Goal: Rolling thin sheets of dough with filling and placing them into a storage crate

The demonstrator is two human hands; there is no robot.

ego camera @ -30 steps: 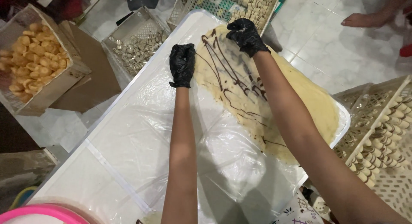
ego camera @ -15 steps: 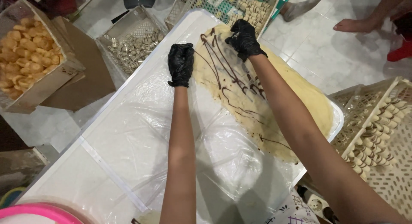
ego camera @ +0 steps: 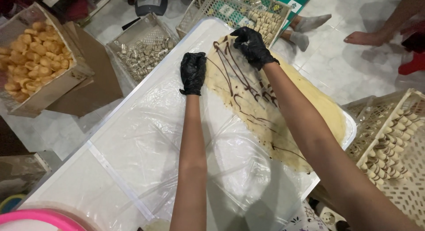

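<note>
A long sheet of pale dough (ego camera: 270, 102) streaked with dark chocolate lines lies on a white table wrapped in clear plastic (ego camera: 146, 147). Both my hands wear black gloves. My left hand (ego camera: 193, 73) rests flat on the plastic just left of the dough's far end, fingers together and curled down. My right hand (ego camera: 251, 44) sits on the far end of the dough, fingers bent over its edge, seemingly pinching it.
A box of golden round pastries (ego camera: 31, 58) stands at the left by a brown cardboard sheet (ego camera: 88, 67). Plastic crates hold rolled pastries at far left (ego camera: 141, 49), at the far end (ego camera: 239, 9) and at right (ego camera: 394, 147). Other people's feet (ego camera: 310, 23) show beyond. A pink rim (ego camera: 40, 217) is near.
The view has shifted slightly; my right hand has crept a little along the dough's far end. My left hand stays in place by the dough. A socked foot has come into view.
</note>
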